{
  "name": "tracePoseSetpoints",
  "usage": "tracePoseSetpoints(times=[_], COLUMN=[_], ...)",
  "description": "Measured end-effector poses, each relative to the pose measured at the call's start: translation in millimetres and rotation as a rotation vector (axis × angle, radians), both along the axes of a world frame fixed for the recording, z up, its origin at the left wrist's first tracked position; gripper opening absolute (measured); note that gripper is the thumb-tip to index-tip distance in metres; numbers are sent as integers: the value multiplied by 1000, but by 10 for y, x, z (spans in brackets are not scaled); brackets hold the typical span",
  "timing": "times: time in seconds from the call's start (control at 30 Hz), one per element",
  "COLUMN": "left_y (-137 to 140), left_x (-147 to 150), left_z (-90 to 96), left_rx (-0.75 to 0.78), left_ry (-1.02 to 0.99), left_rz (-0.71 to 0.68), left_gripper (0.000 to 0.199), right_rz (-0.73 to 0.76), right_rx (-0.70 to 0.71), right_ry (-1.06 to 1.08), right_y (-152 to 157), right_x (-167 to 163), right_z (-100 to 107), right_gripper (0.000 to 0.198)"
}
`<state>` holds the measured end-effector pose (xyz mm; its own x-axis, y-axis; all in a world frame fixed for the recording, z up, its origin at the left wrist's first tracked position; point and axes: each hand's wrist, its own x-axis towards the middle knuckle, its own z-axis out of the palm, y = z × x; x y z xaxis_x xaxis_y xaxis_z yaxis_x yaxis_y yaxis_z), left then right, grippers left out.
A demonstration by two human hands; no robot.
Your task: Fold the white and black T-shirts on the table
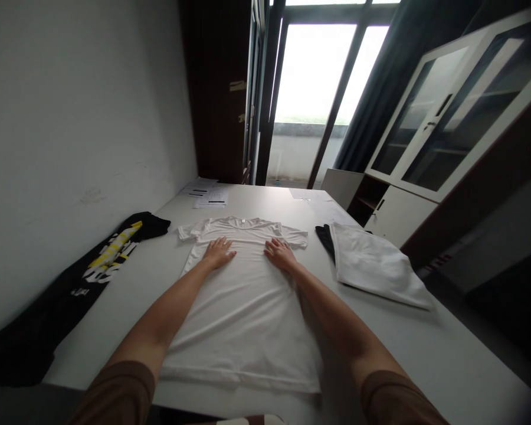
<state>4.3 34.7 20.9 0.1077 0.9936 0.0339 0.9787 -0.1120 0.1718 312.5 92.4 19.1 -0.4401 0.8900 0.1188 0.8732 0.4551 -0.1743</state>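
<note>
A white short-sleeved T-shirt [243, 313] lies spread on the white table, its collar at the far end and its hem close to me. My left hand [219, 252] rests flat on the upper left of the shirt, fingers stretched out. On the upper right, my right hand [279, 254] also presses down on the fabric with fingers extended. Neither hand grips the cloth. Soft wrinkles run across the shirt's middle, and both short sleeves stick out to the sides.
Along the wall lies a black garment [101, 265] with yellow and white print. Folded white cloth [376, 265] sits at the right over something black. Printed papers [210, 195] lie at the table's far left. A white cabinet [438, 124] with glass doors stands at right.
</note>
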Motion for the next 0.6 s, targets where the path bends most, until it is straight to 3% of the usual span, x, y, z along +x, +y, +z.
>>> tracePoseSetpoints(times=[0.33, 0.6], left_y=[-43, -142], left_x=[-508, -649], left_z=[-87, -81], left_rx=[-41, -58], left_ry=[58, 71], left_rz=[141, 147], left_gripper=[78, 80], right_rz=[1, -46], right_rx=[30, -50], right_ry=[-94, -102], right_y=[-96, -75], right_x=[207, 175], right_z=[-97, -66], right_gripper=[61, 65])
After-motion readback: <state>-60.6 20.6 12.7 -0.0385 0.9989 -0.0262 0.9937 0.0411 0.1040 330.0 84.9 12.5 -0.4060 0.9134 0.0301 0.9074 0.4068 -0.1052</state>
